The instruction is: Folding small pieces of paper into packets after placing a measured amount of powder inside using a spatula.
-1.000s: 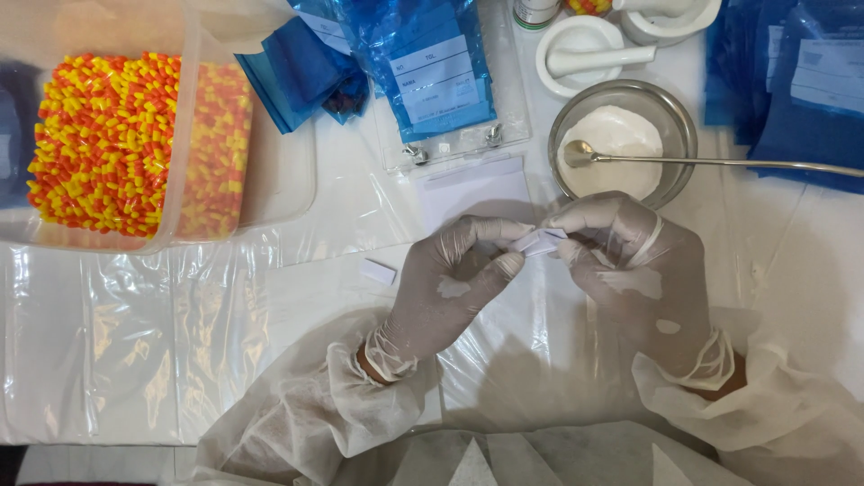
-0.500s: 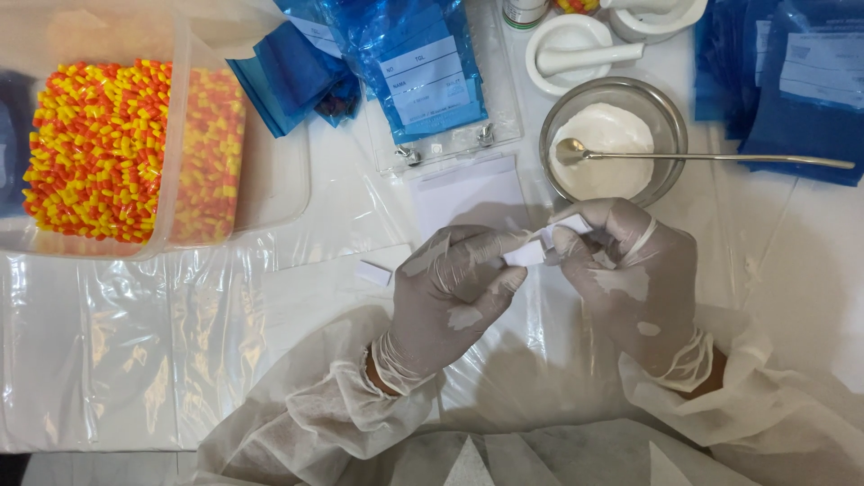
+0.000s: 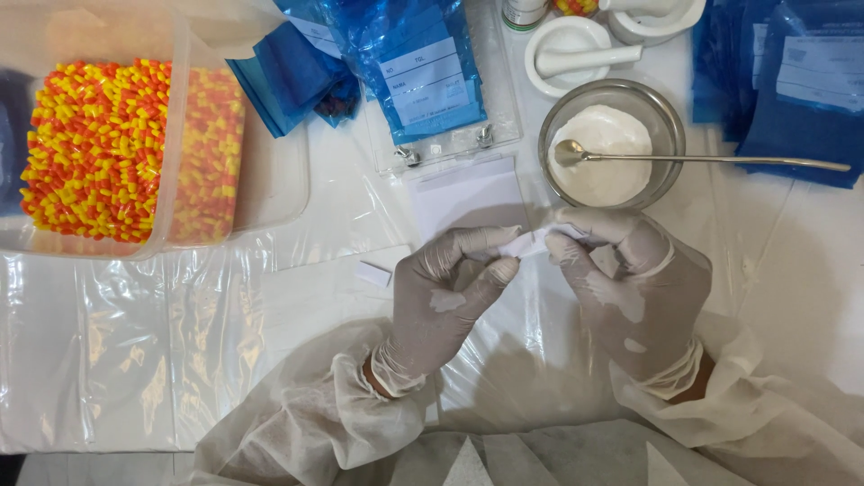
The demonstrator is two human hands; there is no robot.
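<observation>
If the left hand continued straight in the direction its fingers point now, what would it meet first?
The left hand points right and a little up, so it would probably first meet the small white paper in its grip, then the right hand just behind.

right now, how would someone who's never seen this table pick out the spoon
Start at the round metal bowl of white powder at the top of the white table, just above the gloved right hand. The long thin metal spoon lies across that bowl, its small bowl end over the powder and its handle reaching right. Unlike the stubby white pestle nearby, it is slender and shiny.
</observation>
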